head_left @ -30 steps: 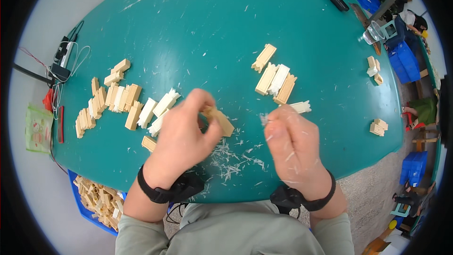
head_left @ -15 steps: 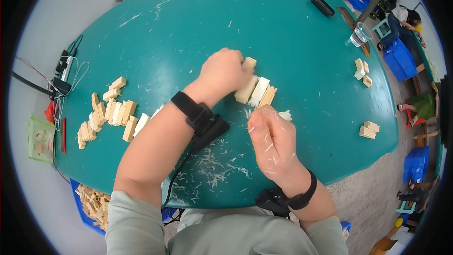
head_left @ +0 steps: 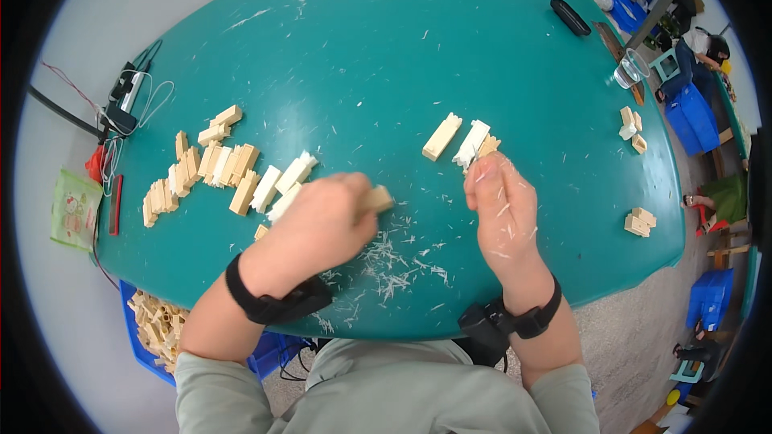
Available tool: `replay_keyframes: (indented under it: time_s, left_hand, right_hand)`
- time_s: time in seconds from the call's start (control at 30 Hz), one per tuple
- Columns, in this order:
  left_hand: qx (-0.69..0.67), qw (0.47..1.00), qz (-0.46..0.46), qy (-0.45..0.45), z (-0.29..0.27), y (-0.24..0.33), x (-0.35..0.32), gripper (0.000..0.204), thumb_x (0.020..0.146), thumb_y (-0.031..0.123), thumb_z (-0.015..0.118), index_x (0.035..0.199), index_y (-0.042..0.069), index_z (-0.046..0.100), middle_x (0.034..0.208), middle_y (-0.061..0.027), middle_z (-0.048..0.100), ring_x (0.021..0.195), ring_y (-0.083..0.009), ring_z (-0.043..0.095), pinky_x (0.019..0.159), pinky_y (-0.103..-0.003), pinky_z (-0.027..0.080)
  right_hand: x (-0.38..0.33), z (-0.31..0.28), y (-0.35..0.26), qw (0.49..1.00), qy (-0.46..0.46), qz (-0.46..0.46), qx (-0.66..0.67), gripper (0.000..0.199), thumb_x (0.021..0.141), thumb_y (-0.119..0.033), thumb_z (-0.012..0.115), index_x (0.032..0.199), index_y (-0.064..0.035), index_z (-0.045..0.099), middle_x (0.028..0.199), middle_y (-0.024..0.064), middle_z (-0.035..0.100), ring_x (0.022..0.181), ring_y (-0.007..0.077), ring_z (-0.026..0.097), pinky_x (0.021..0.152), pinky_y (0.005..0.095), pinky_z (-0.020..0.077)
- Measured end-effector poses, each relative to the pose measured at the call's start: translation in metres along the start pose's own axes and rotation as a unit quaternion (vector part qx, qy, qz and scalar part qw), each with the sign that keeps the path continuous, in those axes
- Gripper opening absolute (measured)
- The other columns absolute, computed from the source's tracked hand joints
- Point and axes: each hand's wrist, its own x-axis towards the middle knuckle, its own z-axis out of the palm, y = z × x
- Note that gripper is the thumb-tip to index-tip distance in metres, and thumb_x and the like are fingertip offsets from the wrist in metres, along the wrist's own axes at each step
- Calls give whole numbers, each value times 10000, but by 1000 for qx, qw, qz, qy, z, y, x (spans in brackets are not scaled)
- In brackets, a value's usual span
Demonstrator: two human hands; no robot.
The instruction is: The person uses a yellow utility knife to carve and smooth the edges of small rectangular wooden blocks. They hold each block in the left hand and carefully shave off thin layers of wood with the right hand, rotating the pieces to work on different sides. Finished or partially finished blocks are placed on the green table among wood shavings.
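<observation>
Left hand (head_left: 326, 221), slightly blurred, is closed around a cream block (head_left: 379, 199) that pokes out past the knuckles, over the near half of the table. Right hand (head_left: 505, 205) is closed too, thumb against forefinger; what may be a thin sliver shows at the tip, too small to identify. Pinching the block by its long flat sides, clear of the ends, would probably keep it steadiest.

Between the wrists, wispy white shavings (head_left: 386, 273) lie like snipped threads on the smooth green table (head_left: 362, 32). At lower left, a blue bin (head_left: 148, 362) is heaped with more cream pieces. Left of the left hand, oblong cream and white blocks (head_left: 246, 162) form a loose row; several have notched, toothed ends and look like hard plastic. Just beyond the right hand lie three blocks (head_left: 442, 137), one partly hidden by the fingertips. Far right stands a clear cup (head_left: 631, 70); beyond it, a rounded black case (head_left: 569, 18).
</observation>
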Motion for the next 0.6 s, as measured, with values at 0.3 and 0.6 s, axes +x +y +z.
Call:
replay_keyframes:
  time_s: [0.3,0.6]
  left_hand:
    - [-515,851,32,92,1,15,-30,402,890,113,549,1253,19,407,988,-89,617,857,-141,586,755,-263,468]
    - [-621,773,109,75,19,25,-13,389,877,162,548,1204,-26,454,1085,-106,522,970,-185,564,842,-327,475]
  right_hand:
    - [-8,6,-2,995,-85,-40,24,281,931,-232,487,762,-9,514,635,11,456,575,69,374,521,237,353]
    - [-8,3,-8,990,-134,-40,10,280,912,-251,517,759,-15,519,649,40,481,569,112,432,516,255,366]
